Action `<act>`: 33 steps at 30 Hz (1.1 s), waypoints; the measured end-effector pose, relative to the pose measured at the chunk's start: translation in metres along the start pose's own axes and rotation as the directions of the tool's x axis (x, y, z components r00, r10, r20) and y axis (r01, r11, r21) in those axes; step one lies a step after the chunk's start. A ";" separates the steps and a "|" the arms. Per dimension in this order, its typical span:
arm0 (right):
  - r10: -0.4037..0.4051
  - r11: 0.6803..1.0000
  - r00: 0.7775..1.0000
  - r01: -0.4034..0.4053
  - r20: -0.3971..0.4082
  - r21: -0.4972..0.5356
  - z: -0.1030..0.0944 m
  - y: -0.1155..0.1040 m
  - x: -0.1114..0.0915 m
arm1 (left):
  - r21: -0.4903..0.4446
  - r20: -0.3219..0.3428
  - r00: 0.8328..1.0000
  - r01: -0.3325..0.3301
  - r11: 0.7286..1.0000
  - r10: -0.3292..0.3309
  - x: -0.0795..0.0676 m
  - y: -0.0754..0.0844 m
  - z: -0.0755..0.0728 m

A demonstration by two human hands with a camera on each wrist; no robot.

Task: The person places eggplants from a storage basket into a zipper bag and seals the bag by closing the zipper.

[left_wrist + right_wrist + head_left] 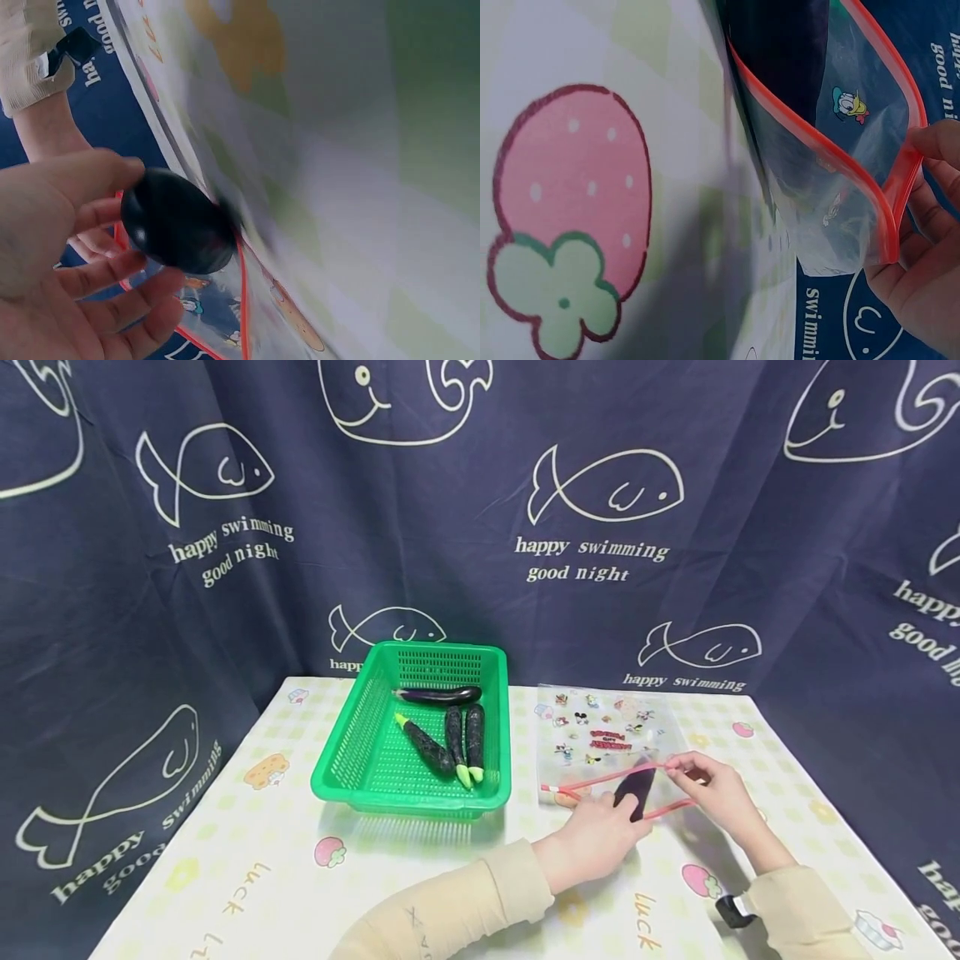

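My left hand point(596, 837) grips a dark eggplant point(637, 787), thumb on one side and fingers on the other. In the left wrist view the eggplant's rounded end point(178, 223) points toward the camera. Its far part passes through the mouth of a clear zip bag point(555, 739) with a red zip edge and cartoon prints, which lies on the table. My right hand point(716, 795) pinches the red edge point(909, 161) between thumb and fingers, near the mouth's right end, and the two edges stand apart there. The eggplant's other end is hidden in the right wrist view.
Left of the bag stands a green plastic basket point(336, 752) with several eggplants point(426, 747) in it. The table point(277, 852) wears a pale checked cloth with fruit prints. Behind its back edge hangs a dark blue curtain point(465, 552) with fish drawings.
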State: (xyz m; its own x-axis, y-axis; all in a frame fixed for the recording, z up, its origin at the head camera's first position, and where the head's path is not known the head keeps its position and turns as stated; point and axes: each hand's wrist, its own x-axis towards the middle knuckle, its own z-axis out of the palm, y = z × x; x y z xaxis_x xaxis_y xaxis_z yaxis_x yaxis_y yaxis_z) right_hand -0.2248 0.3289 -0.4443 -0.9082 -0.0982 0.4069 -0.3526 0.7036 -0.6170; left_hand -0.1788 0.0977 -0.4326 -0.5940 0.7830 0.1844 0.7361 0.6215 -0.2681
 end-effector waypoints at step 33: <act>-0.010 1.000 1.000 0.010 -0.013 0.006 -0.002 -0.007 -0.001 | 0.088 -0.002 0.999 0.051 0.995 -0.051 0.039 0.012 0.013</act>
State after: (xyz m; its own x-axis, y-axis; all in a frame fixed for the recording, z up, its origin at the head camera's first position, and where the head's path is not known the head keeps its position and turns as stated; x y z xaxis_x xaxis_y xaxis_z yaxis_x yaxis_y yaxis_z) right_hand -0.2214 0.3253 -0.4389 -0.9016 -0.0960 0.4217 -0.3629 0.6983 -0.6170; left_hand -0.1974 0.1357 -0.4409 -0.6301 0.7504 0.1997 0.6735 0.6562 -0.3403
